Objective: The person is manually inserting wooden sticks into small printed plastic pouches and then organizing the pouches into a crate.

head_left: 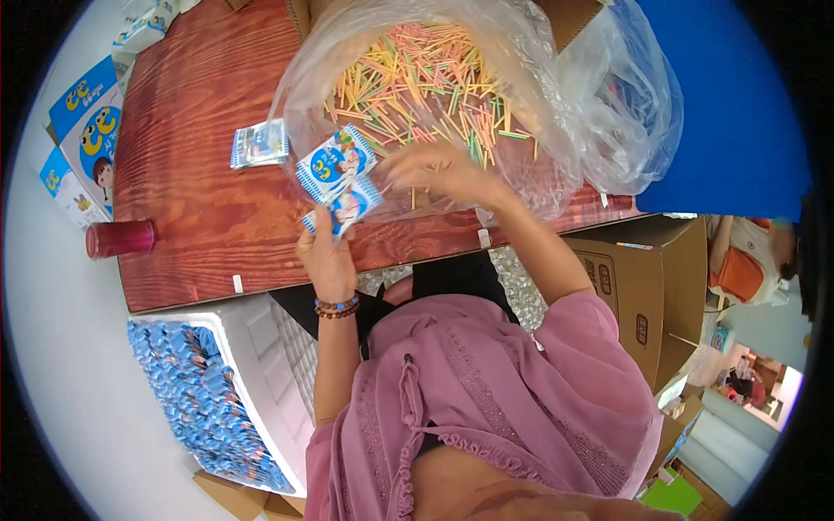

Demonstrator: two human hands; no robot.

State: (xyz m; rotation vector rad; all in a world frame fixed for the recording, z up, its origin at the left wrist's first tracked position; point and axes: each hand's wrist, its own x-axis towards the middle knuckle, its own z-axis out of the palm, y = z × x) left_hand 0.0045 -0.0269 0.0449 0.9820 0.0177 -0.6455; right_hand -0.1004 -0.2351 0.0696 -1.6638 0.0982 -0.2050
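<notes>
My left hand point(327, 256) is closed on the lower edge of a small blue-and-white packet point(350, 207) at the front of the table. A second blue-and-white packet point(335, 163) overlaps just above it; whether my left hand also holds that one I cannot tell. To the right, my right hand point(445, 171) reaches in over the near side of the clear plastic bag, its fingers blurred close to the packets. Thin pink, yellow and green sticks point(426, 82) lie heaped in the spread-open plastic bag point(295, 91). More packets point(260, 143) lie stacked left of the bag.
A reddish cup point(121, 238) lies at the left edge of the wooden table point(200, 200). Below it, a white foam box point(228, 334) is filled with blue packets point(208, 399). A cardboard box point(643, 295) stands at the right. Another person point(749, 260) appears at far right.
</notes>
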